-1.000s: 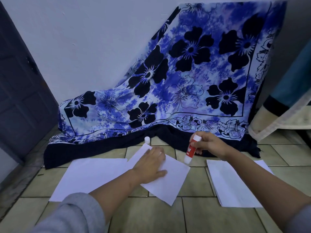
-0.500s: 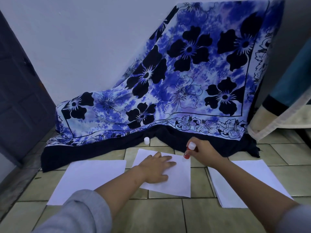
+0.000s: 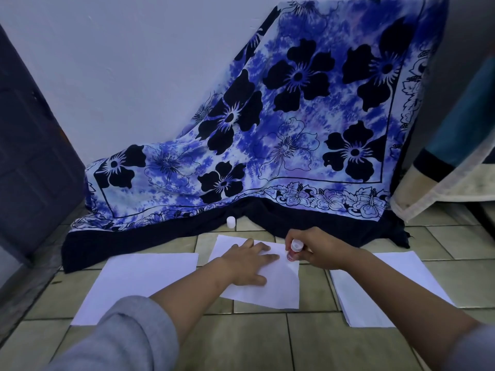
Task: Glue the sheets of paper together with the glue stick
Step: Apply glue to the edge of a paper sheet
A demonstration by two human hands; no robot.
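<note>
We see our left hand (image 3: pixel 249 263) lying flat, palm down, fingers straight and spread, pressing on the middle sheet (image 3: pixel 276 290). Its forearm reaches in from the near left, out of a grey sleeve (image 3: pixel 128 336). Our right hand (image 3: pixel 321 250) has its fingers curled round the glue stick (image 3: pixel 294 250), pinching the red barrel. The stick stands nearly upright (white end up), and its lower end touches the middle sheet at that sheet's far right corner, just beside the left fingertips.

The middle sheet lies slightly askew on the tiled floor (image 3: pixel 241 344). To its left, a second white sheet (image 3: pixel 144 279) lies flat, and the middle sheet's near left corner overlaps it. To its right, apart from it, sits a stack of white paper (image 3: pixel 388 290), partly under the right forearm. Beyond the middle sheet's far edge, a small white cap (image 3: pixel 231 222) stands on the floor. Behind the cap hangs a blue cloth with dark flowers (image 3: pixel 267 129).
</note>
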